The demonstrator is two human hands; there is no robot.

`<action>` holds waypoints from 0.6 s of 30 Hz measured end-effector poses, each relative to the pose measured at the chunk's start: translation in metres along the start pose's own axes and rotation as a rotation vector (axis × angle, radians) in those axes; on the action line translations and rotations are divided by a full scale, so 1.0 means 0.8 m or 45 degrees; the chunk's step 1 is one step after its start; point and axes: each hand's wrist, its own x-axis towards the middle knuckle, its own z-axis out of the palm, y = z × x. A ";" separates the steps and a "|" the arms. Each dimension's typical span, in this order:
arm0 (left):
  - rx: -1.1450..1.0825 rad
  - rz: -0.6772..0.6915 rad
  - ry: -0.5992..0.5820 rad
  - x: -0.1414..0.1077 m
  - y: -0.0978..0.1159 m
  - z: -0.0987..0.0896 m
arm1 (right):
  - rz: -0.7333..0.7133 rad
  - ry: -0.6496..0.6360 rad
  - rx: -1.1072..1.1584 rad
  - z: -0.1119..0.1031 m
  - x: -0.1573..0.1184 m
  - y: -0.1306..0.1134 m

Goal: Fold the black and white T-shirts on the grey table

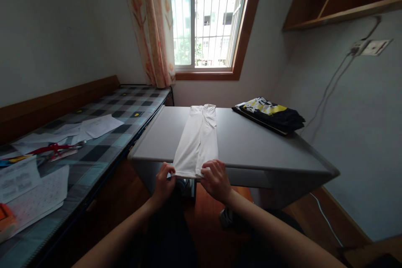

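A long white garment lies lengthwise on the grey table, its near end reaching past the table's front edge. My left hand pinches the near left corner of the cloth. At the near right corner, the fingers of my right hand are closed on the same edge. Between my hands the hem is stretched fairly straight. The far end, slightly rumpled, rests near the back of the table.
Dark folded clothes with a yellow and white print are stacked at the table's back right. On the left, a checked bed holds papers and a red-handled tool. A window is behind the table.
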 end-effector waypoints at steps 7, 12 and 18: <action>-0.044 -0.153 -0.060 -0.010 -0.003 -0.008 | -0.219 -0.370 -0.032 0.001 0.005 0.001; -0.282 -0.535 0.039 -0.005 -0.001 -0.010 | -0.144 -0.366 0.070 -0.001 0.008 0.000; -0.428 -0.760 0.224 -0.009 0.005 -0.013 | 0.172 -0.186 0.293 -0.002 0.014 -0.003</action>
